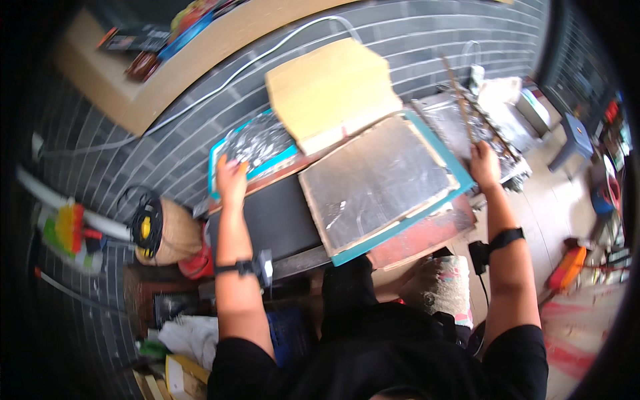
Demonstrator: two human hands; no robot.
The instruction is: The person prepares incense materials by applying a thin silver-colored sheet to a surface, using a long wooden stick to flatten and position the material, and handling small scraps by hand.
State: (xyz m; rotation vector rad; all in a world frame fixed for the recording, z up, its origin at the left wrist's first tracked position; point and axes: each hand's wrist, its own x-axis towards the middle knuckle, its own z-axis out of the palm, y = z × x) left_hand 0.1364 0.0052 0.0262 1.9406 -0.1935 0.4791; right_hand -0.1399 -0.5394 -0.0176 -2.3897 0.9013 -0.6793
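My left hand (231, 182) reaches over the near left part of a bright blue-rimmed tray (272, 167). Its fingers look apart, though blur hides whether the tips touch anything. Crumpled, shiny dark plastic film (257, 140) fills that tray. On the right, my right hand (485, 165) is closed around the lower end of a thin brown stick (457, 97), which slants up towards the wall. Between my hands lies a flat grey metal-like sheet (375, 182) with a pale ragged border, on a teal board (445, 150). A yellowish board (332, 90) stands tilted behind it.
A black panel (270, 217) and a worn red board (425, 232) lie under the teal board. Foil-like sheets (442, 112) spread right, near a grey-blue stool (572, 140). Left are a coiled black cable (145, 227) and woven basket (175, 232). A ledge (200, 65) juts from the brick-patterned wall.
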